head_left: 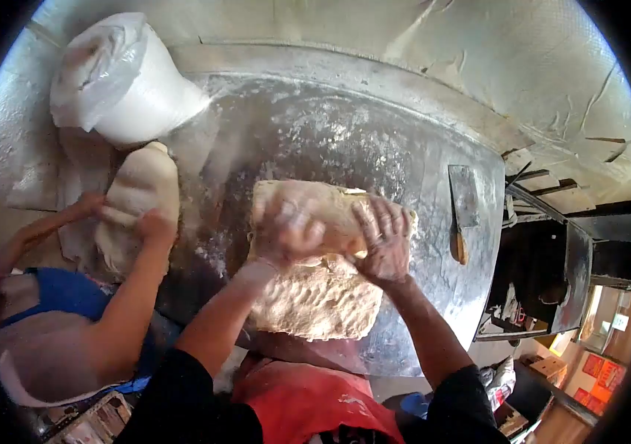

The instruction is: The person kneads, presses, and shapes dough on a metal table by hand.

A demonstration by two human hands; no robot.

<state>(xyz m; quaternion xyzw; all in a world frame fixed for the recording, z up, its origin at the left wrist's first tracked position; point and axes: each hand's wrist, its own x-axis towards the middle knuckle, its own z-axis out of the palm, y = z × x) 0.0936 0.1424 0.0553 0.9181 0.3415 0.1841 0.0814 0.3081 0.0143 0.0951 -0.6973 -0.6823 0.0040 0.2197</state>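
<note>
A large slab of dough (319,303) lies on the floured metal worktop in front of me. Its far part looks smooth and folded over, while the near part is rough and dimpled. On the upper left of the slab is my left hand (291,231), blurred by motion, so its fingers cannot be made out clearly. My right hand (385,240) rests on the right side of the folded part, fingers stretched out and dusted with flour, its thumb near the fold's edge.
At left, a co-worker's hands (154,224) work another piece of dough (141,177). Behind it stands a white flour sack (141,89). A scraper with a flat metal blade (465,194) lies at the right of the worktop (234,148). Dark shelving (530,259) stands beyond the right edge.
</note>
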